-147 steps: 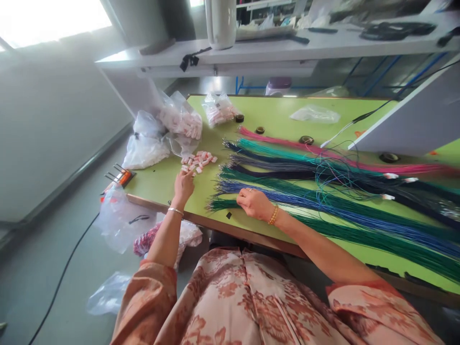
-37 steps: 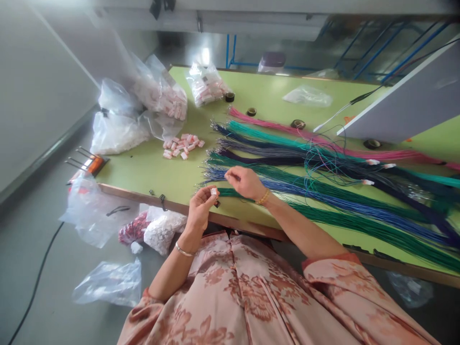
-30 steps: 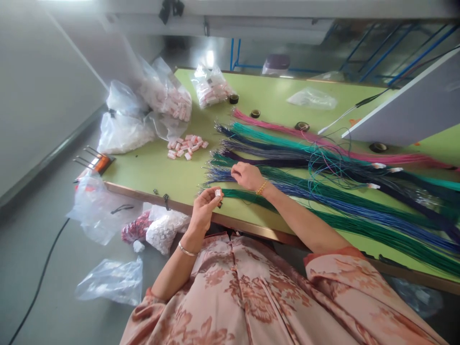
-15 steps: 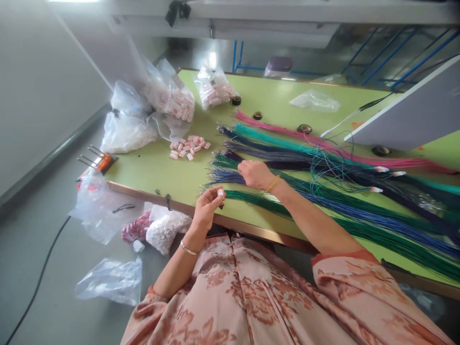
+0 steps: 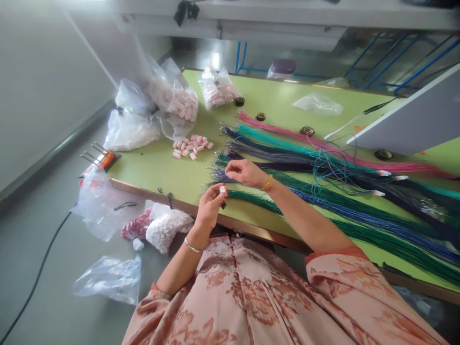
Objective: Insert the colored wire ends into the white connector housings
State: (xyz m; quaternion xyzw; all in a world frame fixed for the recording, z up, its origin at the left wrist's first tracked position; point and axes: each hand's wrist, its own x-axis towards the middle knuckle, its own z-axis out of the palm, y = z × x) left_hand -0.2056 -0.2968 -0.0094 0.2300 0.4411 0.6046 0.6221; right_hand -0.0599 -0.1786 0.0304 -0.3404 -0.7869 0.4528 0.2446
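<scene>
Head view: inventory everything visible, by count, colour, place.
Flat rectangular table: one, light green, centre.
Long thin wire bundles: several, pink, turquoise, dark, blue, green, across table.
Small rectangular plastic connectors: many, white and orange, heaped left of wires; three amid wires, right.
Clear plastic bags: several, some with white or pink contents, on and below table.
Round tape rolls: four, black, beyond pink wires.
Pronged tool: one, orange, left corner.
Flat shelf: one, white, beyond table.
Left hand: one, silver bracelet, pinching one white connector, near edge.
Right hand: one, yellow bracelet, over wires.

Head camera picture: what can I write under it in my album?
Left hand holding a white piece, right hand by colourful wires.
</scene>
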